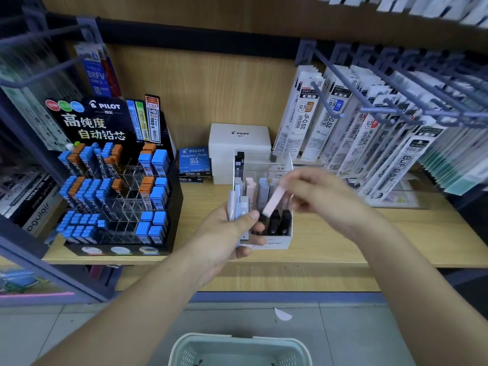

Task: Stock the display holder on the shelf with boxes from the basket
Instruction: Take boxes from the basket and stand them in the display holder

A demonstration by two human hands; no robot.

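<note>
- The display holder (276, 243), a small white tray with clear dividers, stands on the wooden shelf (343, 233).
- The left hand (224, 233) is just in front of the display holder at its left corner. Its fingers and thumb are curled round a bunch of pale boxes (237, 207), held upright.
- The right hand (317, 194) is above the display holder's right side. Its fingertips pinch one pink box (274, 203), which is tilted with its lower end over the front row.
- Black boxes (280, 223) fill the display holder's front row; pastel boxes (253, 188) stand in the row behind.
- The basket (237, 342), pale green, sits on the floor below the display holder, partly cut off by the frame.
- A black lead rack (113, 180) stands left of the display holder, a white carton (239, 138) behind it, and hanging refill packs (369, 143) to its right.
</note>
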